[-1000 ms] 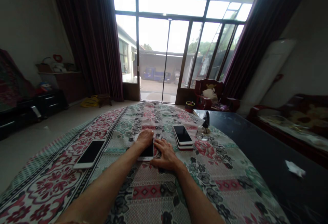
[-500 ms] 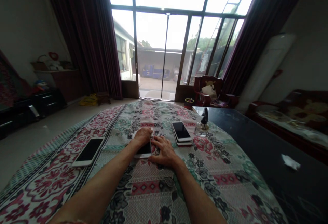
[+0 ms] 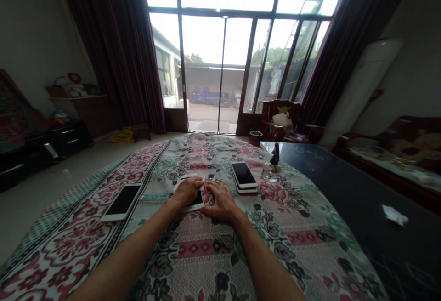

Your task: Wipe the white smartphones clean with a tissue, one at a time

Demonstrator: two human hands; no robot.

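1. We look across a room toward a glass door (image 3: 203, 53) between dark maroon curtains (image 3: 138, 53) (a blue truck (image 3: 206, 95) stands parked outside).
2. In front of us, a floral patchwork cloth (image 3: 206, 250) spreads across the foreground, with a dark glossy tabletop (image 3: 344, 190) along its right side.
3. Our left hand (image 3: 188, 191) and right hand (image 3: 220, 202) lie palm down, close together but apart, near the middle of the cloth. The left covers the upper part of a white smartphone (image 3: 193, 205), which lies on the cloth; we cannot tell whether it clamps it. The right rests with spread fingers just beside that phone.
4. A second white smartphone (image 3: 122, 202) lies screen up to the left of our hands, and a stack of phones (image 3: 244, 178) sits to their right.
5. A small dark figurine on a glass base (image 3: 272, 165) stands just beyond the stack, and a crumpled white tissue (image 3: 395, 215) lies on the dark glossy tabletop.
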